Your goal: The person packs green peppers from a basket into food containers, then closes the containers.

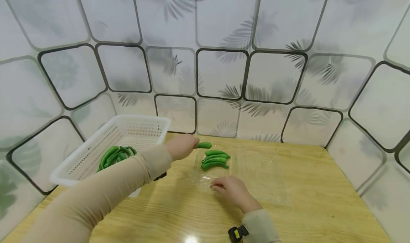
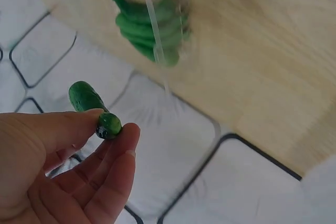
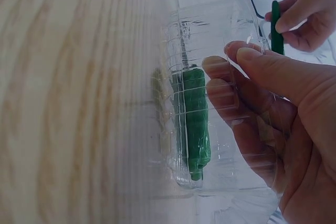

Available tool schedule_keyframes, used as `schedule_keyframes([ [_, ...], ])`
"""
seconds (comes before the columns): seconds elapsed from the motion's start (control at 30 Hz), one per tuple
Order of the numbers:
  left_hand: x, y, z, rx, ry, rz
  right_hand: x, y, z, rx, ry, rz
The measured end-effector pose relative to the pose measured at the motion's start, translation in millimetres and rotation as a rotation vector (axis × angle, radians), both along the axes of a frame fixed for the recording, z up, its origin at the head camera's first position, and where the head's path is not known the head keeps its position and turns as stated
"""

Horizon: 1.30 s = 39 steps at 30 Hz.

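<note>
My left hand (image 1: 182, 146) pinches a green chili pepper (image 1: 204, 145) between thumb and fingers, above the far left side of a clear plastic box (image 1: 205, 179). Its blunt end shows close up in the left wrist view, where the pepper (image 2: 86, 98) points away from the palm. Several green peppers (image 1: 215, 160) lie side by side inside the box. At the box's near edge, my right hand (image 1: 232, 191) grips the thin plastic rim between thumb and fingers; the right wrist view shows fingers (image 3: 226, 95) through the clear wall.
A white perforated basket (image 1: 144, 118) stands on the left, holding more green peppers (image 1: 116, 155), partly hidden by my left arm. The box's clear lid (image 1: 262, 175) lies folded open to the right on the wooden table (image 1: 320, 189). A patterned wall (image 1: 221, 73) rises behind.
</note>
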<state>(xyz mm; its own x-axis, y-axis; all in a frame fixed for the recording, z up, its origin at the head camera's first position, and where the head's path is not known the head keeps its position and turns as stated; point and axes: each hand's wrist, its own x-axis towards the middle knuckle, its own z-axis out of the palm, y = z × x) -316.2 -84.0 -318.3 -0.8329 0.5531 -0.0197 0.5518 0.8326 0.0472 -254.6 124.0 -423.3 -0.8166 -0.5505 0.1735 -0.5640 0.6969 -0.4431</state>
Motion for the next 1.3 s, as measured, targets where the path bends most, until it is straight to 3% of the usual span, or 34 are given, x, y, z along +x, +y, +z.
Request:
schedule_keyframes([
  [0.33, -3.0, 32.5, -41.0, -0.084, 0.012, -0.101, -0.4, -0.1, 0.5, 0.001, 0.024, 0.033],
  [0.5, -5.5, 43.5, -54.1, -0.097, 0.021, -0.124, -0.5, -0.5, -0.1, 0.003, 0.030, 0.024],
  [0.77, -8.5, 52.1, -68.8, -0.087, -0.021, -0.116, -2.1, -0.5, -0.7, -0.005, 0.039, 0.014],
  [1.03, -14.0, 55.8, -80.5, -0.096, -0.114, -0.066, -0.9, -0.8, -1.9, -0.007, 0.082, 0.025],
  [1.3, -10.9, 58.9, -83.4, -0.110, -0.045, -0.084, -0.7, 2.0, -0.4, -0.019, 0.046, 0.017],
])
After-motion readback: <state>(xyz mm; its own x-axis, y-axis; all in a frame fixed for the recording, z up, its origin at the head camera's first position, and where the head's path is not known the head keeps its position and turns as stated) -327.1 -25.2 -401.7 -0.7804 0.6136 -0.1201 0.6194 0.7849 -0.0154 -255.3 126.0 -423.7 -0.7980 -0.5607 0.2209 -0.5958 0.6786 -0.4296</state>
